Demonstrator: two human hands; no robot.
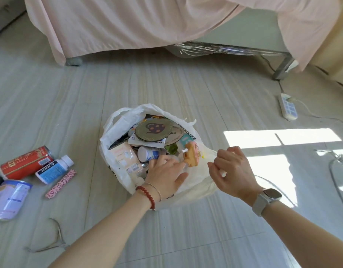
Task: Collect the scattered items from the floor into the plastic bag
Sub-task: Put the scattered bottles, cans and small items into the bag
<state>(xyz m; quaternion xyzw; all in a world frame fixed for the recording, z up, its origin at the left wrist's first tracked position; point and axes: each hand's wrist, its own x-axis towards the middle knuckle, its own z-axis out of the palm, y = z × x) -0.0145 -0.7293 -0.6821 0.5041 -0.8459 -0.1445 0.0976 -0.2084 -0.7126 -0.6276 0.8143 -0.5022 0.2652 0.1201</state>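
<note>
The plastic bag (116, 130) is mostly full; the red can (25, 162) and neighbours remain on the floor (186, 229). The left hand (164, 173) lies flat and open inside; the right hand (230, 169) seemingly pinches the rim.

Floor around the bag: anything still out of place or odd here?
Yes. Left of the white plastic bag, a red can, a blue-labelled bottle, a leopard-print stick and a pale pouch lie on their sides on the floor. The left hand is inside the bag's mouth.
</note>
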